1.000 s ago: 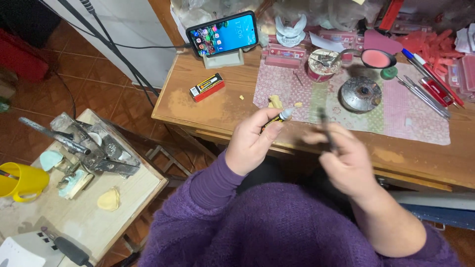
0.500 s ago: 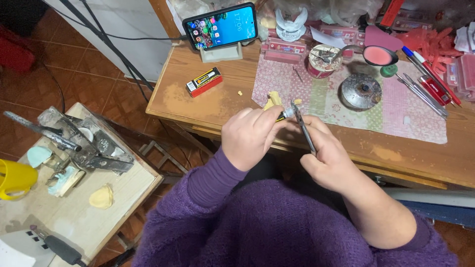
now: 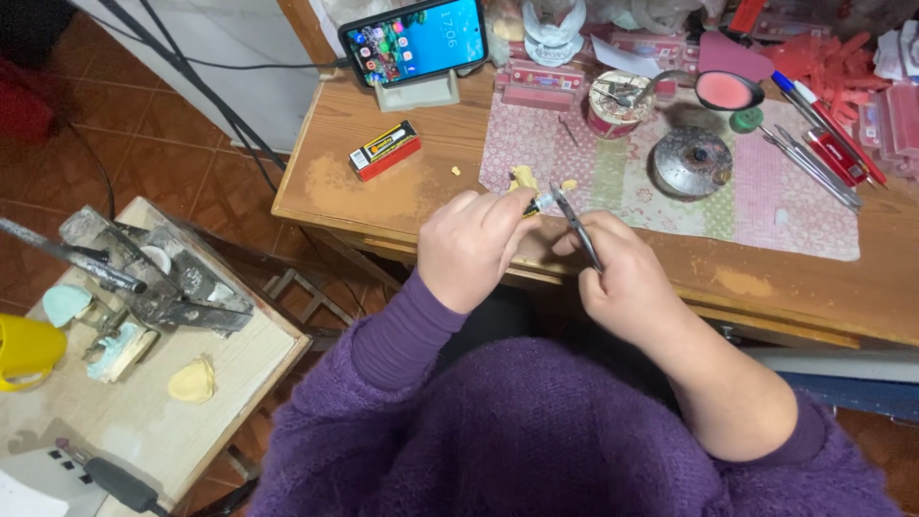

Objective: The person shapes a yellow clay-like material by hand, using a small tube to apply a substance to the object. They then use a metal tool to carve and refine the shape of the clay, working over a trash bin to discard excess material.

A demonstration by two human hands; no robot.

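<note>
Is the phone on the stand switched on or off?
On: the phone leans in its stand with a lit blue screen showing coloured icons.

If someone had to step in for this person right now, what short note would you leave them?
Left hand: grip closed on a small pale piece, held over the wooden desk edge.
Right hand: grip closed on a thin dark metal tool, tip at the piece.
Nearby: yellowish lumps on the patterned mat, round metal lid behind.
Done: piece and tool are brought together.
Left: cannot tell how far the work is.

both hands (image 3: pixel 469 247) (image 3: pixel 627 282) clenched, nearly touching
</note>
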